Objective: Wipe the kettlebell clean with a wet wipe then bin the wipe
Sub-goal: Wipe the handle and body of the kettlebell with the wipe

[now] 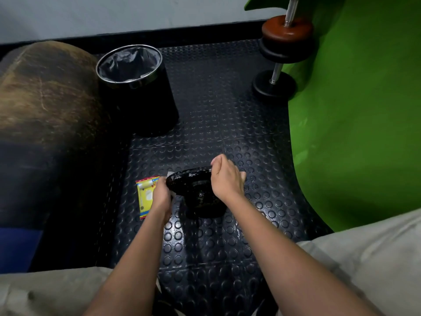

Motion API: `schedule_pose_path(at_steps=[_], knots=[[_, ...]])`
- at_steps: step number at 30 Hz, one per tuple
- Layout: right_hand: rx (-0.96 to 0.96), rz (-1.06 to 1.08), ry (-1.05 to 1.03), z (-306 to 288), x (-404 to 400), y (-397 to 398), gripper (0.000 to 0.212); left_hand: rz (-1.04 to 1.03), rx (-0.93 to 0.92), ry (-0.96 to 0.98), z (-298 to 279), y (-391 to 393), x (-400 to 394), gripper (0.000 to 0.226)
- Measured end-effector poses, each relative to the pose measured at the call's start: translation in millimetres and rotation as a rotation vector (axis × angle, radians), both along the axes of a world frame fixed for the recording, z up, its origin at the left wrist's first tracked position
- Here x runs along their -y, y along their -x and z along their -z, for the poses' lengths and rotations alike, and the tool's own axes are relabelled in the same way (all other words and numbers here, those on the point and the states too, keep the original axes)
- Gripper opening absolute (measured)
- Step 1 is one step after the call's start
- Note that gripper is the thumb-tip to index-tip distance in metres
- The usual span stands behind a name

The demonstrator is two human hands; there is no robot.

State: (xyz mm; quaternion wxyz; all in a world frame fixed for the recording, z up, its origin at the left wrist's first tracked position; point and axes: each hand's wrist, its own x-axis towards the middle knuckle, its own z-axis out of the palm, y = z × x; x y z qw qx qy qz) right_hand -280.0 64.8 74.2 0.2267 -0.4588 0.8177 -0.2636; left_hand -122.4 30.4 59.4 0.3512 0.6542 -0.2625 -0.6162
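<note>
A black kettlebell (198, 192) is seen on the studded rubber floor (216, 247), its handle gripped at the right end by the right hand (225, 176). A white wipe (169, 174) is pressed to the left end by the left hand (161, 195), fingers hidden. A lined bin (136, 87) stands well behind.

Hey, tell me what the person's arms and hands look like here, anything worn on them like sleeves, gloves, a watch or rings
Both forearms are bare as far as the view shows: no sleeves reach into the frame. The left hand and the right hand wear no gloves. No watch, band or bracelet shows at either wrist. No rings are visible, though most fingers are hidden. The only clothing in view is light grey fabric over the knees.
</note>
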Motion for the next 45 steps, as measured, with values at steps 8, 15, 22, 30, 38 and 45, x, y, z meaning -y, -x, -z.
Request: schedule_pose_path(at_steps=[8, 15, 22, 30, 38, 45], knots=[[0.026, 0.025, -0.008, -3.1, -1.2, 0.2, 0.039, 0.917, 1.12, 0.538, -42.8, 17.0, 20.0, 0.028], [0.028, 0.006, -0.021, -6.0, -3.9, 3.1, 0.033, 0.751, 1.339, 0.839, -36.5, 44.6, -14.1, 0.034], [0.041, -0.032, -0.026, -7.2, -6.2, 2.9, 0.039, 0.384, 0.934, 0.96, 1.6, 18.1, -25.1, 0.034], [0.058, -0.006, -0.009, -5.9, -5.2, -0.3, 0.041, -0.132, 0.068, 0.148, -2.6, 20.4, -15.0, 0.031], [0.064, 0.001, -0.021, -9.2, -5.7, -1.3, 0.041, 0.063, -0.027, -0.031, -4.3, 0.4, -2.3, 0.023], [0.052, 0.031, -0.006, -8.9, -5.1, -2.8, 0.042, 0.802, 1.012, 0.378, -48.8, 19.5, 19.6, 0.03]])
